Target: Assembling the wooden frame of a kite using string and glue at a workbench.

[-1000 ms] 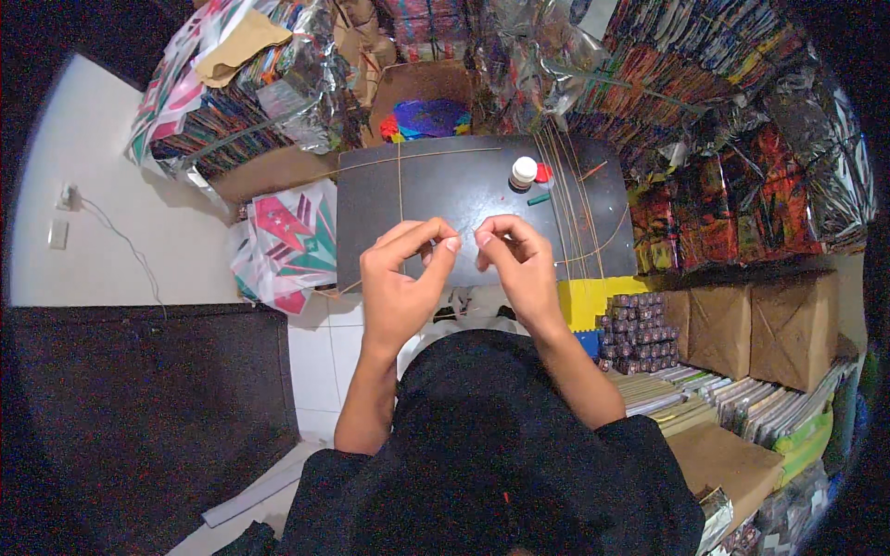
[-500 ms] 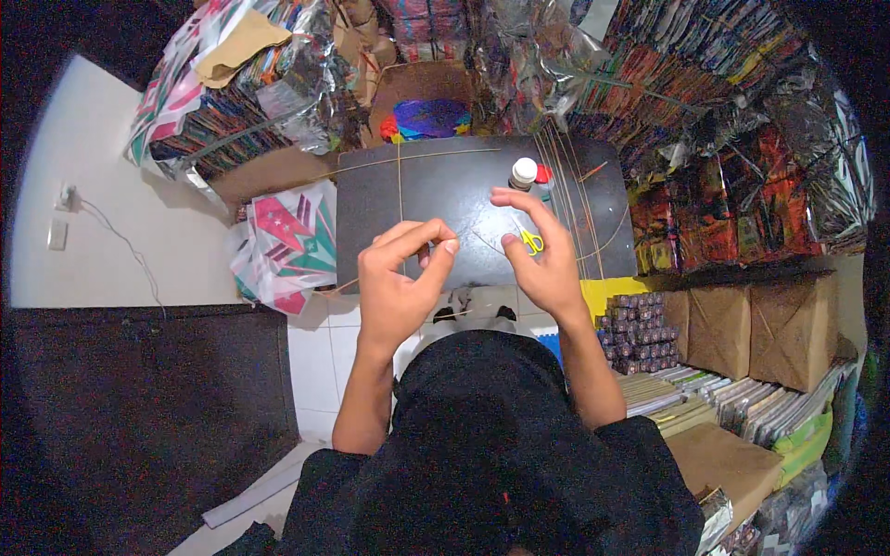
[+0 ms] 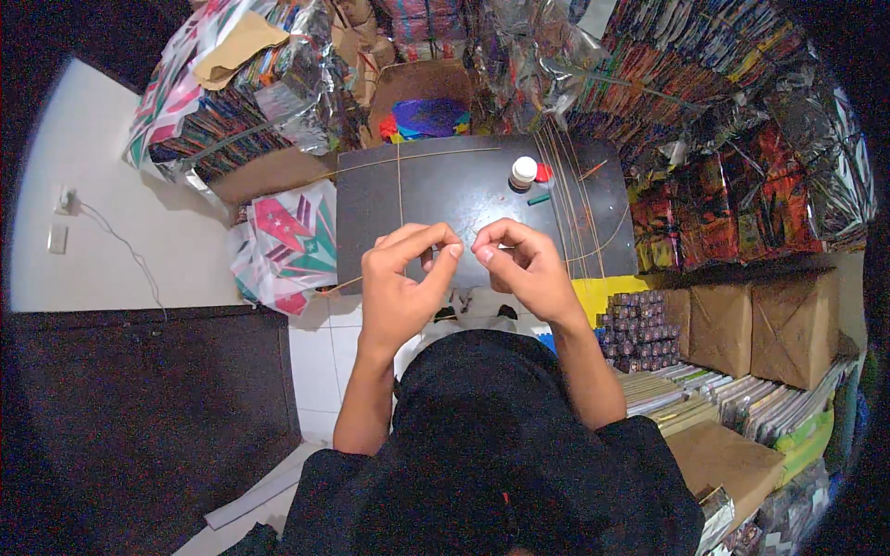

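Over the near edge of the dark table (image 3: 445, 176) my left hand (image 3: 408, 278) holds thumb and forefinger pinched together. My right hand (image 3: 528, 273) faces it with fingertips pinched too, a small gap apart. Whatever lies in either pinch is too fine to make out. Beyond my right hand stands a small bottle with a white cap (image 3: 523, 172), next to a red object (image 3: 543, 173) and a short green piece (image 3: 539, 199). Several thin sticks (image 3: 586, 204) lie along the table's right side, and another stick (image 3: 400, 185) crosses its left part. The yellow-handled scissors are hidden now.
A printed plastic sheet (image 3: 297, 241) hangs at the table's left edge. Stacked bundles in clear wrap (image 3: 686, 83) crowd the back and right. Brown wrapped boxes (image 3: 788, 324) and small dark stacked items (image 3: 640, 334) stand at right, a dark door-like panel (image 3: 148, 417) at left.
My right hand has moved left and down toward my left hand, and its spread fingers have closed into a pinch. It now covers the scissors. The left hand has barely moved.
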`<action>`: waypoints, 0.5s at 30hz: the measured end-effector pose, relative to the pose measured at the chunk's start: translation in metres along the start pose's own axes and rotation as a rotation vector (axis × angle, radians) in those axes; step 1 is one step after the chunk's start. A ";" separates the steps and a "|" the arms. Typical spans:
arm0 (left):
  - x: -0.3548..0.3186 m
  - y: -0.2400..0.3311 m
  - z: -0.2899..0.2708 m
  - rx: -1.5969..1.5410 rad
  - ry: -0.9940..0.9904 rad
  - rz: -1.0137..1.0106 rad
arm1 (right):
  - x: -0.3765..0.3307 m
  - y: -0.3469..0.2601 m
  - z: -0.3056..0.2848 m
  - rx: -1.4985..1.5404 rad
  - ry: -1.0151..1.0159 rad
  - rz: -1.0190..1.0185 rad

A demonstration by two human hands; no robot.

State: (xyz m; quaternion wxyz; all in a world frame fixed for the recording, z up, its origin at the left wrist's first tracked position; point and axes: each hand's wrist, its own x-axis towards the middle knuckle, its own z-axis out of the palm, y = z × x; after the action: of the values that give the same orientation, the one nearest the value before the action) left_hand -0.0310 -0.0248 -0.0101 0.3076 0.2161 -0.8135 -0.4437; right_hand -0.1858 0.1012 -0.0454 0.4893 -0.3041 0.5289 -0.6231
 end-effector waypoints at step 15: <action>-0.001 0.000 0.007 -0.021 0.063 -0.022 | 0.002 0.012 0.022 0.051 0.300 0.022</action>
State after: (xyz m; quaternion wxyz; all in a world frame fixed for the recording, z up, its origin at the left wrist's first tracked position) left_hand -0.0346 -0.0202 -0.0132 0.3302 0.2357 -0.7962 -0.4488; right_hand -0.1626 0.0921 -0.0516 0.4193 -0.1893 0.5834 -0.6693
